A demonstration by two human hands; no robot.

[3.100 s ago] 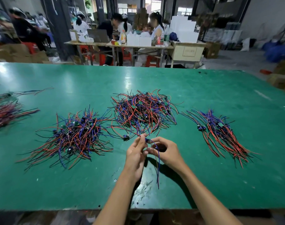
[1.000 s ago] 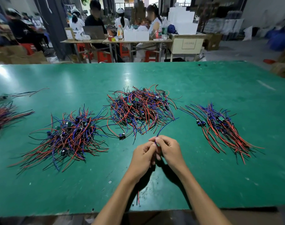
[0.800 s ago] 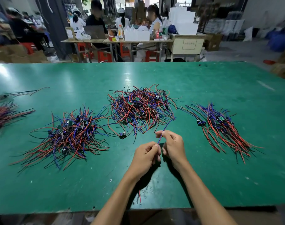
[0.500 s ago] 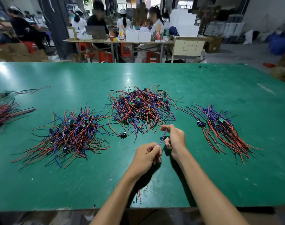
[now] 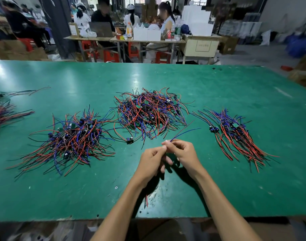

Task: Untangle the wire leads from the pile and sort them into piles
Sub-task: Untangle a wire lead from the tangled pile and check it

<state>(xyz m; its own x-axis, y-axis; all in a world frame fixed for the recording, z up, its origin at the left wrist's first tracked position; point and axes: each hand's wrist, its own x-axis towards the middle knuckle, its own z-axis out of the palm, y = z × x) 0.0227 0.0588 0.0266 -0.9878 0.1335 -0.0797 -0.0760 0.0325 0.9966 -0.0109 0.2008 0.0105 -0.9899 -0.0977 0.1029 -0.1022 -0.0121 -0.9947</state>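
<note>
**One lead up in both hands, four piles on the green**

Here is the wire lead [image 5: 183, 132], a blue and a red strand together, lifted just above the green table [image 5: 218, 87] in front of the middle pile. Its free ends fan out up and to the right, toward the sorted bundle. The right hand [image 5: 184, 153] pinches it at the fingertips, fingers curled round. The left hand [image 5: 153, 158] meets it there, thumb and forefinger pressed onto the same spot, the other fingers tucked under. A red tail [image 5: 146, 200] shows below the left forearm, close to the table's near edge; whether it belongs to the same lead I cannot tell.

Beyond the hands sits the tangled middle pile [image 5: 150, 112], red, blue and black strands with small green boards and dark parts in it. A single loose component [image 5: 129, 140] lies at its near left edge. To the left, a second tangled pile [image 5: 70, 138], spread wide. To the right, the combed pile [image 5: 235, 134], its leads lying roughly parallel and slanting down to the right. At the far left edge, another bundle [image 5: 2, 113], partly cut off.

Behind the table, people sit at a work bench [image 5: 124, 39] with white boxes.
</note>
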